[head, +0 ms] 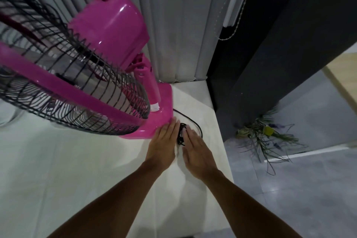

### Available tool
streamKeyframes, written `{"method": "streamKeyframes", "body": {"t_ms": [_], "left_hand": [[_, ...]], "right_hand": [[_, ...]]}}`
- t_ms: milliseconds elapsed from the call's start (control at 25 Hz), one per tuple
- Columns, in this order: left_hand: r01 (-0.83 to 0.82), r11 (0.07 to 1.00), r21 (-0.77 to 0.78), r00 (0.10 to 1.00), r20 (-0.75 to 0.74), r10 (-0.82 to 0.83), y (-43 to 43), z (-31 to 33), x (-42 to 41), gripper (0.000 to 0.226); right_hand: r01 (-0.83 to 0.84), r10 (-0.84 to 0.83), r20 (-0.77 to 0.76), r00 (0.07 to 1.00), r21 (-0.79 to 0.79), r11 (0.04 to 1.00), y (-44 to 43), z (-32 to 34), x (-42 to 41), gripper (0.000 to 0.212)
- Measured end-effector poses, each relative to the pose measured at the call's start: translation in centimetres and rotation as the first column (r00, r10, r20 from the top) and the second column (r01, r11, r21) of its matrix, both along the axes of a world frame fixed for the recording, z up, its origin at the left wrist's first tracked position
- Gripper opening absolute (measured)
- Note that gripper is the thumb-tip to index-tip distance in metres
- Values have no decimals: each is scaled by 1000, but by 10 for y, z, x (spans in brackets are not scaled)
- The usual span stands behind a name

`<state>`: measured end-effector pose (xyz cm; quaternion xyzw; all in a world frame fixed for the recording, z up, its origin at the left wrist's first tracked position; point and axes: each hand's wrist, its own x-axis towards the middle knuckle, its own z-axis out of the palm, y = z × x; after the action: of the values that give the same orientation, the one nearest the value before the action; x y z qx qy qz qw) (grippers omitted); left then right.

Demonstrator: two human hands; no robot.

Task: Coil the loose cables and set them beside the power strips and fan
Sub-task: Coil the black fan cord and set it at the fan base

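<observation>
A pink fan [108,31] with a black wire cage stands on the white table [77,160], its square base at the table's far right corner. A small coil of black cable [181,133] lies on the table just right of the base, and a length of the same cable curves out behind it toward the fan. My left hand [164,141] lies flat with fingers straight, touching the base's edge on the coil's left. My right hand [197,150] is flat on the coil's right, fingertips at the coil. Neither hand grips the cable. No power strip is in view.
Grey vertical blinds [173,25] hang behind the table. A dark wall panel [270,54] stands to the right. Past the table's right edge [226,150], a bunch of green plant stems [266,137] lies on the grey tiled floor.
</observation>
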<state>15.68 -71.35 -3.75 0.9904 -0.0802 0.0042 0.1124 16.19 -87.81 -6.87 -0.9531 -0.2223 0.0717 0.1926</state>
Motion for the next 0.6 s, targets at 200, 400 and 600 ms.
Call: {"method": "streamKeyframes", "body": {"t_ms": [200,400,600], "left_hand": [[50,971,234,993,-118,-23,0,-4,15,70],[69,942,330,987,-163,-15,-2,-10,25,72],[107,904,413,985,-165,-41,-10,-13,32,71]], "right_hand": [[119,-118,21,993,-100,988,10,-2,13,58],[157,-151,53,987,-142,977,8,-3,31,50],[105,-88,111,990,-161,981,6,-5,36,47]]}}
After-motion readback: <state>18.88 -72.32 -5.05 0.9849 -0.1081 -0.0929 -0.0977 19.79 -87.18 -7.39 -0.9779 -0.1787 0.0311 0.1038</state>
